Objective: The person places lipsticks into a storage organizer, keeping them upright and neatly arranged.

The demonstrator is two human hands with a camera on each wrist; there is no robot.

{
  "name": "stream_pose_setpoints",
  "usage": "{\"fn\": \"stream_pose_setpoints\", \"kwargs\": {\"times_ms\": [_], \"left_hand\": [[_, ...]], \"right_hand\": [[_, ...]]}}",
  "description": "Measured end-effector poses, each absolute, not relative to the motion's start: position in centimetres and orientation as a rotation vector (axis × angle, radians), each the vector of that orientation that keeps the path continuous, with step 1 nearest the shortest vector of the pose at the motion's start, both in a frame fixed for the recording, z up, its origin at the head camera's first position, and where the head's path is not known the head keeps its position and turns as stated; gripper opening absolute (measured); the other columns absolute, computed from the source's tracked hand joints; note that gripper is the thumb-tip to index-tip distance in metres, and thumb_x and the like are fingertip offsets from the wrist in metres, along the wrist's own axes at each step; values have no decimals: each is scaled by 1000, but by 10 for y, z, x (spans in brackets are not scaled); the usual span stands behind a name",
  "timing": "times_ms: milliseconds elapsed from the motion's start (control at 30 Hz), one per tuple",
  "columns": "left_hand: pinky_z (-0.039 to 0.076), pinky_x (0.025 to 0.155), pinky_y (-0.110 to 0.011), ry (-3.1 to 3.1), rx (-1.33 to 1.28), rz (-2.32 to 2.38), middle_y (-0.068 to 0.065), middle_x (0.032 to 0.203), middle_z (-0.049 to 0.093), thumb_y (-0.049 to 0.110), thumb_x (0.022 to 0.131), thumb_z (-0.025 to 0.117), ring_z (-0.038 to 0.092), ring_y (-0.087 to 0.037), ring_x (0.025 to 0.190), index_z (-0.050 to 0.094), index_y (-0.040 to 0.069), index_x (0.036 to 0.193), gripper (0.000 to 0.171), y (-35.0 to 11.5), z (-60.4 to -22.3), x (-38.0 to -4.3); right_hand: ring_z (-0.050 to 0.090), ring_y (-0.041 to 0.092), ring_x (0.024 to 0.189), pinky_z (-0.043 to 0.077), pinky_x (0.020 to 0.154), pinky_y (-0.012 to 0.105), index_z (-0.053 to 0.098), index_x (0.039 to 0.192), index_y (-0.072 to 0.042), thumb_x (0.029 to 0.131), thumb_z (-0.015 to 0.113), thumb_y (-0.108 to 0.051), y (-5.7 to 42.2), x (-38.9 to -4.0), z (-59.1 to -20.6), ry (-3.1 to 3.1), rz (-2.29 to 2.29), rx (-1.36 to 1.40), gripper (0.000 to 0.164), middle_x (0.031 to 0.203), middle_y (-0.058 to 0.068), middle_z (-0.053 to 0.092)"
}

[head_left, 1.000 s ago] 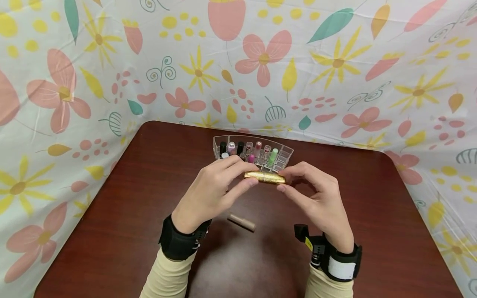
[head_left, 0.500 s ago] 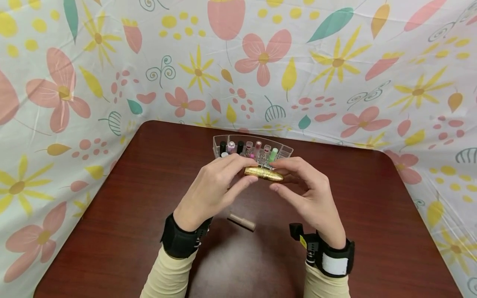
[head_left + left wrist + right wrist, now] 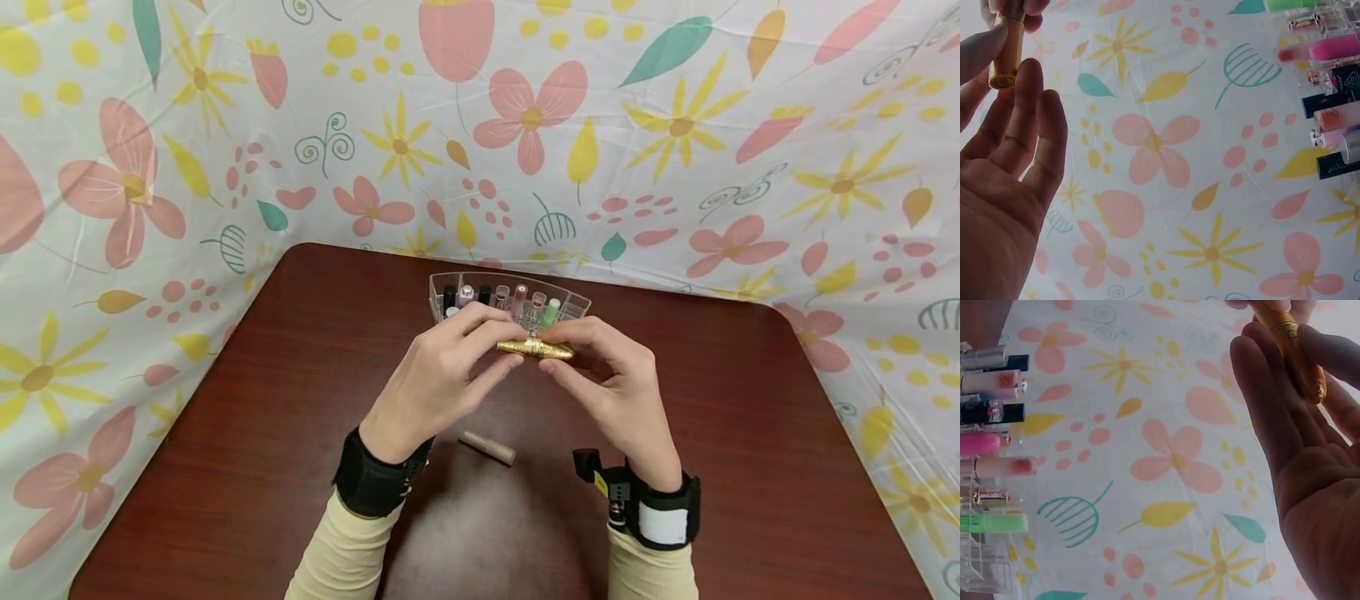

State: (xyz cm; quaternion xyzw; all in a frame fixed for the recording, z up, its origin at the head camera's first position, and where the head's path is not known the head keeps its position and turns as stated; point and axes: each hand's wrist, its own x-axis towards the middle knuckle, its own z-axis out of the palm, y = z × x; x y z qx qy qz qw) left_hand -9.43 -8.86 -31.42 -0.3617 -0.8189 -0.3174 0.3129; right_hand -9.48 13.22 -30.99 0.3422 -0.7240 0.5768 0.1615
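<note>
A shiny gold, tapered tube that looks like mascara lies level between both hands, above the table in the head view. Its left part is pinched by the thumb and fingers of my left hand. My right hand pinches it closer to the middle, so both thumbs nearly meet under the seam. In the left wrist view, the tube's round flat end shows below the left thumb. The right wrist view has the tube's rounded end over the right palm, with a ring seam farther up.
Behind the hands stands a clear fan-shaped organizer with several lipsticks and glosses, including a green tube. A beige tube with a dark side lies on the brown table, nearer the body. Floral cloth hangs around the back and sides.
My right hand lost contact with the gold tube's right end, shifted left, and now pinches it near the seam. The left hand keeps its grip. The beige tube stays put.
</note>
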Motion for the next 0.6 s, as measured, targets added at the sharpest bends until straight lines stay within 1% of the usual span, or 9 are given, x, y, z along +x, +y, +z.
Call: {"fn": "stream_pose_setpoints", "kwargs": {"times_ms": [100,200,300,367,600], "left_hand": [[55,86,-22,-2155,-960,-869,-1,113,66,20,96,71,66,-10,102,72,12,114,20,-88,-317,-97],[55,86,-22,-2175,-960,-896,-1,113,66,21,98,70,65,-9,101,71,11,115,20,-89,-321,-100],[55,85,-23,-2203,-960,-902,-1,113,66,21,99,68,64,-9,100,70,11,117,21,-89,-323,-102],[55,83,-23,-2217,-959,-897,0,112,65,21,99,68,64,-9,99,70,11,117,21,-89,-325,-103],[55,81,-23,-2229,-954,-882,0,111,65,22,99,67,64,-8,97,70,12,117,21,-89,-325,-103]], "right_hand": [[73,13,97,60,79,22,69,118,4,78,74,21,132,-96,-311,-2090,1664,948,44,114,9,70],[72,13,102,60,83,24,69,119,3,78,74,21,131,-98,-313,-2105,1676,923,44,117,10,68],[71,13,101,60,85,25,72,114,1,78,75,19,131,-100,-315,-2113,1664,913,40,112,15,69],[70,13,100,60,85,25,73,111,0,78,76,18,131,-101,-317,-2123,1652,909,38,110,16,70],[69,13,100,60,85,25,73,110,-2,79,77,15,131,-103,-319,-2158,1633,903,36,109,13,71]]}}
